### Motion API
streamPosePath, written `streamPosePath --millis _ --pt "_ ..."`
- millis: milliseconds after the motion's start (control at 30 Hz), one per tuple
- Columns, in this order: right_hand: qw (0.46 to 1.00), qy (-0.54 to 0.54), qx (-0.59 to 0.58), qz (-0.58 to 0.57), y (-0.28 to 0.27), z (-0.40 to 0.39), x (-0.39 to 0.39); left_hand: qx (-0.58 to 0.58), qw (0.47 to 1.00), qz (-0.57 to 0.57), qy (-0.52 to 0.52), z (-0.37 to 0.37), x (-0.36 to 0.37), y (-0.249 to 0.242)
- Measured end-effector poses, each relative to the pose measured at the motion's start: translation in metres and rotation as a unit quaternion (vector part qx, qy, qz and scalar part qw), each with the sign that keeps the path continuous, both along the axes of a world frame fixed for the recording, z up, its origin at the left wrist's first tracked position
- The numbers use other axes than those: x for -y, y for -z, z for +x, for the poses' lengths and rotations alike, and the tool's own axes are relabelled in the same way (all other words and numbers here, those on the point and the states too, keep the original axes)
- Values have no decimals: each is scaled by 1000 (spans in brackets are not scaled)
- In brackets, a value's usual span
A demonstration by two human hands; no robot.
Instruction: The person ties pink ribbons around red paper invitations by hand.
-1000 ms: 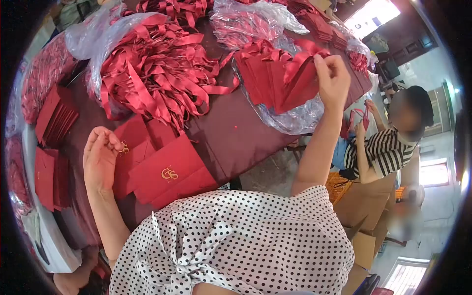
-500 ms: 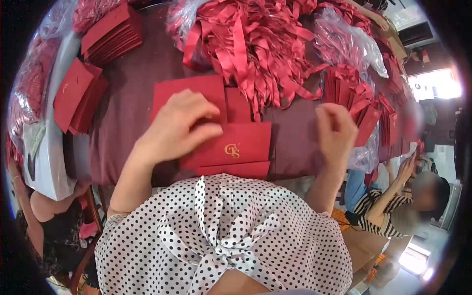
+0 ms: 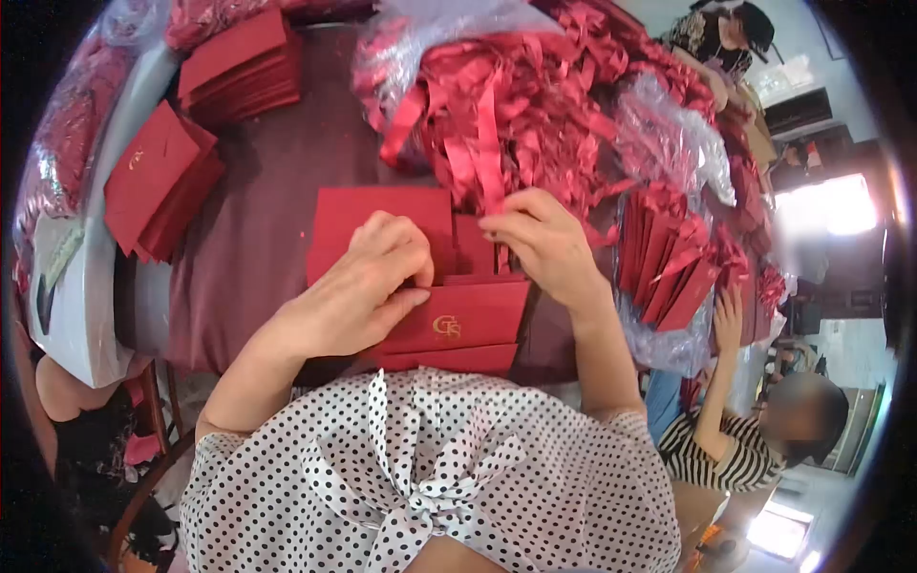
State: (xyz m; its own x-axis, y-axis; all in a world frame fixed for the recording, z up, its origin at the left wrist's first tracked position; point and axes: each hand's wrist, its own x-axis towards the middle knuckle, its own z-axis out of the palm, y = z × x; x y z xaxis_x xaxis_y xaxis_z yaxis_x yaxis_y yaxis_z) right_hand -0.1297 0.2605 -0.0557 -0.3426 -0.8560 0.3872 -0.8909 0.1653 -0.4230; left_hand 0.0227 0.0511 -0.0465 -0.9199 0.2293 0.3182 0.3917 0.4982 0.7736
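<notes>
A red envelope (image 3: 482, 315) with gold "GTS" letters lies in front of me at the table's near edge, its top edge slightly apart. My left hand (image 3: 382, 272) is closed, thumb and fingers pinching that envelope's upper left edge. Farther off, my right hand (image 3: 544, 239) pinches the near end of a red ribbon (image 3: 490, 158) at the border of the ribbon heap (image 3: 549, 124). Between the hands, a flat red card (image 3: 382, 205) and a smaller red piece (image 3: 473, 244) lie behind the envelope, partly covered.
Two stacks of red envelopes stand at left, one farther back (image 3: 239, 72) and one nearer (image 3: 158, 181). Beribboned red envelopes (image 3: 659, 258) rest on clear plastic at right. Plastic wrap (image 3: 683, 134) borders the heap. A person in a striped top (image 3: 731, 454) works at right.
My right hand has moved left and forward from the right side and now grips a ribbon. My left hand has closed on the envelope's upper edge. The view has shifted slightly.
</notes>
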Motion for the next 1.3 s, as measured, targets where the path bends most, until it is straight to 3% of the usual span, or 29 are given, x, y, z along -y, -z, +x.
streamPosePath --millis 33,100,167,233,300,367,433,467,533,600,633,733,967,1067,1133,1300 --pt "983 31 159 -85 -4 7 0 -19 999 -16 -44 1 3 -2" --pt "990 68 7 -122 -38 16 -12 -14 992 -38 -122 3 12 -4" --pt "940 -28 88 -328 -55 24 -35 20 985 -83 -148 5 25 -5" --pt "893 20 31 -448 -73 48 -44 25 984 -85 -155 6 25 0" --pt "836 -72 150 -523 -78 49 -53 53 984 -84 -151 4 24 0" --pt "849 -26 95 -519 -71 57 -45 48 985 -74 -148 2 23 5" --pt "966 112 128 -197 -72 69 -25 43 987 -64 -143 1 23 6" --pt "974 177 138 -23 -69 74 -16 55 988 -56 -134 0 24 7" --pt "950 147 257 -95 -19 66 1 66 988 -49 -128 0 26 7" --pt "944 135 287 -95 -2 62 16 66 990 -46 -112 1 27 8" --pt "967 123 210 -79 2 60 18 66 990 -46 -115 1 27 8" --pt "982 81 133 -104 11 60 22 91 988 -74 -97 -4 19 9" --pt "974 133 177 -52 9 63 22 143 983 -58 -103 -19 12 22" --pt "987 100 116 -54 6 67 24 186 980 60 -26 -23 20 26" --pt "996 77 12 -31 5 71 27 167 984 50 -36 -21 18 24" --pt "988 77 -111 72 -12 77 30 84 993 39 -75 -11 10 20"
